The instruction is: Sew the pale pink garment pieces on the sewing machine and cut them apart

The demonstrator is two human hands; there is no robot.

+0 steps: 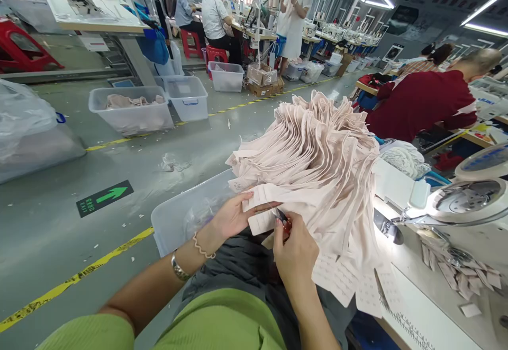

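A large pile of pale pink fabric pieces [313,149] lies over the sewing table's edge and my lap. My left hand [230,216] pinches the end of one fabric piece [264,195], its fingers partly behind the cloth. Close on the right, my right hand [296,249] is closed around small red-handled snips [286,225], whose dark blades touch the edge of that piece. Printed rows of marks show on the lower pieces of the pile.
Right of the pile stands a white sewing machine [468,202] with fabric scraps [460,276] beside it. A translucent bin [174,223] is by my left forearm. A person in dark red [428,101] sits beyond the pile; more bins [130,109] line the floor.
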